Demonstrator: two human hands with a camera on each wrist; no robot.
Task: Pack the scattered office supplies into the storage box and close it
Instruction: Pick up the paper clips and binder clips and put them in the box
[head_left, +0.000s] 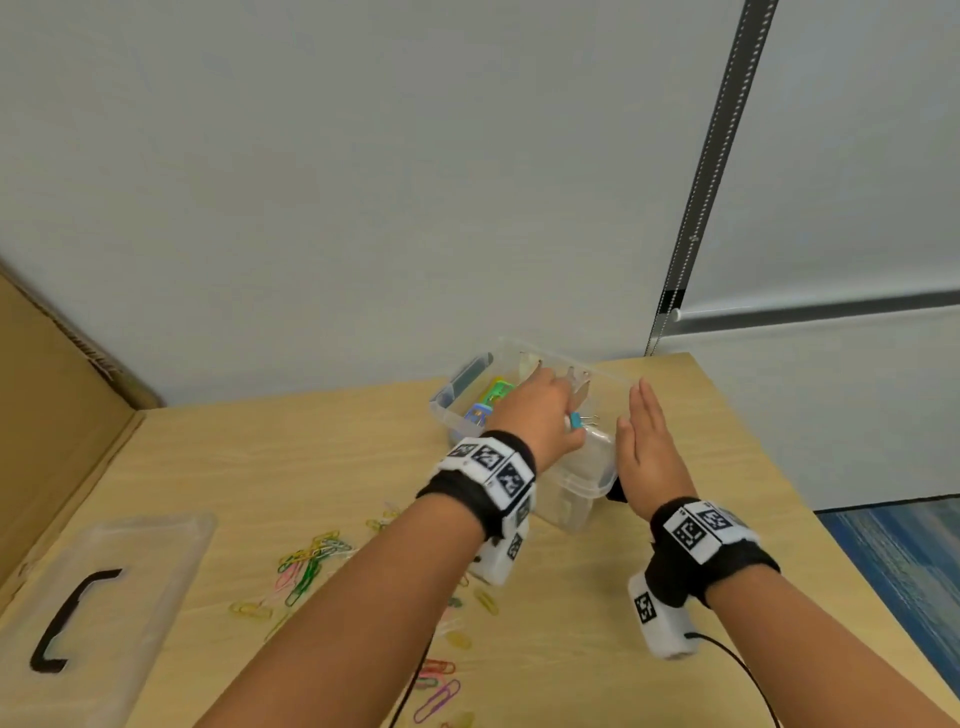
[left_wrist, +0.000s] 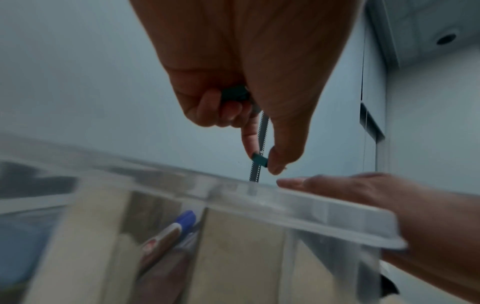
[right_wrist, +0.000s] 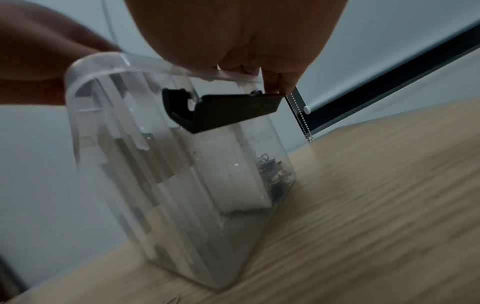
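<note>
The clear storage box (head_left: 576, 499) stands open at the back of the table. My left hand (head_left: 540, 415) hovers over it and grips teal binder clips (head_left: 577, 420). In the left wrist view, thumb and forefinger pinch one clip (left_wrist: 259, 160), and the curled fingers hold another (left_wrist: 235, 94). My right hand (head_left: 644, 436) lies flat against the box's right side with straight fingers, just above its black latch (right_wrist: 228, 111). A blue-capped marker (left_wrist: 182, 223), a white roll (right_wrist: 233, 185) and several metal clips (right_wrist: 272, 170) lie inside. Colourful paper clips (head_left: 311, 564) are scattered on the table.
The clear lid (head_left: 130, 571) with its black handle lies at the front left. A cardboard sheet (head_left: 47, 415) leans along the left edge. More paper clips (head_left: 436, 686) sit near the front. The table (head_left: 727, 467) ends just right of my right arm; a wall stands behind.
</note>
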